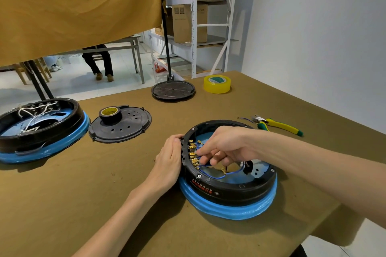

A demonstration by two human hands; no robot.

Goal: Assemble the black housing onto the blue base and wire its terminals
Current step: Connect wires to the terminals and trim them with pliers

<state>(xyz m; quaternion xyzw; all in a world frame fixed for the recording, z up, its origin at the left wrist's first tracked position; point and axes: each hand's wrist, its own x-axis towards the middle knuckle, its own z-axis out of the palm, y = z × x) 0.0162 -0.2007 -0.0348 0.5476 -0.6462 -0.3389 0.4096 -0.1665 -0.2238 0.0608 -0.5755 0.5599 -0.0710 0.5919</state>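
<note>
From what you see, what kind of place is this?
Probably a small assembly workshop: a covered workbench with pliers and half-wired housings, beside metal shelving stacked with cardboard boxes.

On the table (62, 194), a housing (229, 185) sits on its base (227, 208) at near right. Pliers (277, 124) lie behind it. A lid (125, 125) carrying a tape roll (110, 113) lies to its left, a second assembly (37, 129) farther left.
</note>
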